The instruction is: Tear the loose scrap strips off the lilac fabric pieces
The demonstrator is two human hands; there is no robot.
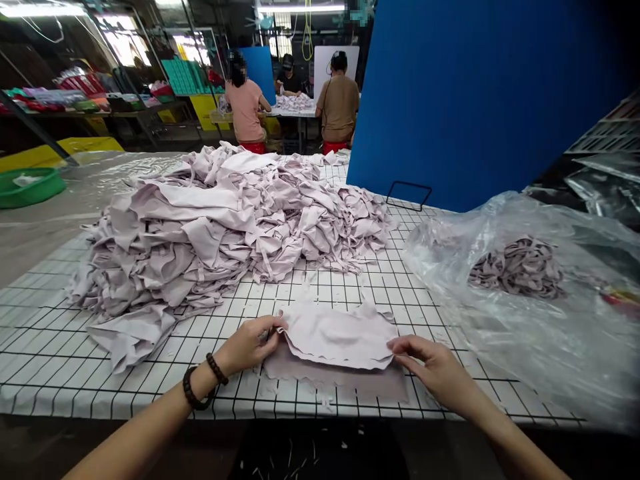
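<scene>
At six o'clock on the bench (43,340), a pale lilac fabric panel (343,333) lies partly over a darker mauve layer (350,383). The left hand (250,343) pinches its nine o'clock corner between thumb and fingers; the right hand (440,370) pinches the one near three. It looks light and limp, likely to sag or crease if held mid-span, so the near corners seem the best grip. A crumpled fabric pile (200,233) sits at eleven o'clock.
</scene>
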